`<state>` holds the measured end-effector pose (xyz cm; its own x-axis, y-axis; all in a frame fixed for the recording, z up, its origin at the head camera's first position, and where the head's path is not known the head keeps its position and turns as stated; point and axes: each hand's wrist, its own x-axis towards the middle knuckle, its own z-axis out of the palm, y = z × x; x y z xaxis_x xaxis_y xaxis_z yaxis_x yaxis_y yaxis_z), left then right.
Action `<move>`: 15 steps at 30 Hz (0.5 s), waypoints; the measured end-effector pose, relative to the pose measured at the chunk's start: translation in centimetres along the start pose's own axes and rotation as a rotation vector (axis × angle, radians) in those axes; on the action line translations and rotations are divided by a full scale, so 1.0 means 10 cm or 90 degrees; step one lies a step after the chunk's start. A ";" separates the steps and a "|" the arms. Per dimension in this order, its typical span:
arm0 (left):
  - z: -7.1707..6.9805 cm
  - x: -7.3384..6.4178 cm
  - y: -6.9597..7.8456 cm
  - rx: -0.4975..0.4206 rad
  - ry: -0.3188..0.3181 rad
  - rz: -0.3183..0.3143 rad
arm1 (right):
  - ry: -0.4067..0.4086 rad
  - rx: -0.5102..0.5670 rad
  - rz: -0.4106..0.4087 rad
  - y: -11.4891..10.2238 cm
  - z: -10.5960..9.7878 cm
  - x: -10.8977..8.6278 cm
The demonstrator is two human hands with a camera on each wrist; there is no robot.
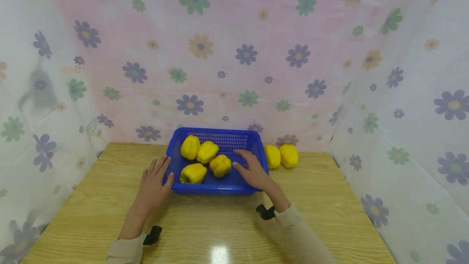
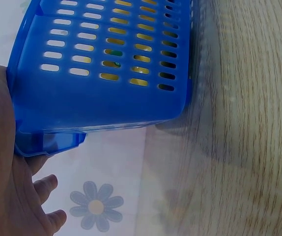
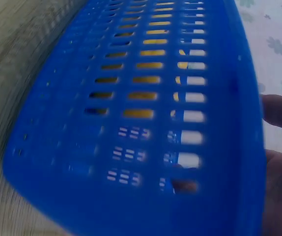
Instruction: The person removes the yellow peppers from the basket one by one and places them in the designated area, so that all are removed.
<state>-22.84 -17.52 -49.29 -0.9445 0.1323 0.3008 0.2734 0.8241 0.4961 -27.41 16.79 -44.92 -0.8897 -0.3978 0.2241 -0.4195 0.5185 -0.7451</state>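
A blue plastic basket with slotted walls stands on the table, several yellow bell peppers lying in its left and middle part. My left hand rests at the basket's left rim, its fingers extended along the outside; the left wrist view shows the hand against the rim at a corner. Over the right part of the basket reaches my right hand, fingers spread and loosely bent with nothing between them. The nearest pepper sits just left of its fingertips. In the right wrist view the basket wall hides part of that hand.
Two more yellow bell peppers lie on the wooden table just right of the basket. A flower-patterned cloth hangs behind the table and along both sides. Black wrist mounts protrude beside both sleeves.
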 end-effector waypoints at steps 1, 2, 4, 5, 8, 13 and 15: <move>0.00 0.00 0.00 -0.001 -0.001 0.000 | -0.011 -0.009 0.001 -0.01 0.03 0.03; 0.00 0.00 0.00 -0.001 -0.001 0.000 | -0.025 -0.021 0.002 -0.01 0.05 0.05; 0.00 0.00 0.00 -0.002 -0.002 -0.001 | -0.053 -0.043 -0.002 -0.02 0.09 0.10; 0.00 0.00 0.00 -0.002 -0.003 -0.002 | -0.065 -0.051 -0.006 -0.03 0.11 0.13; 0.00 0.00 0.00 -0.001 -0.004 -0.003 | -0.101 -0.064 -0.014 -0.03 0.17 0.20; 0.00 0.00 0.00 0.000 -0.003 -0.004 | -0.133 -0.076 -0.030 0.03 0.25 0.28; 0.01 0.01 0.00 0.000 -0.001 -0.004 | -0.146 -0.074 -0.043 0.07 0.27 0.30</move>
<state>-22.90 -17.46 -49.34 -0.9466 0.1278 0.2961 0.2672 0.8249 0.4981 -29.87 13.88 -46.48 -0.8003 -0.5890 0.1123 -0.5063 0.5636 -0.6527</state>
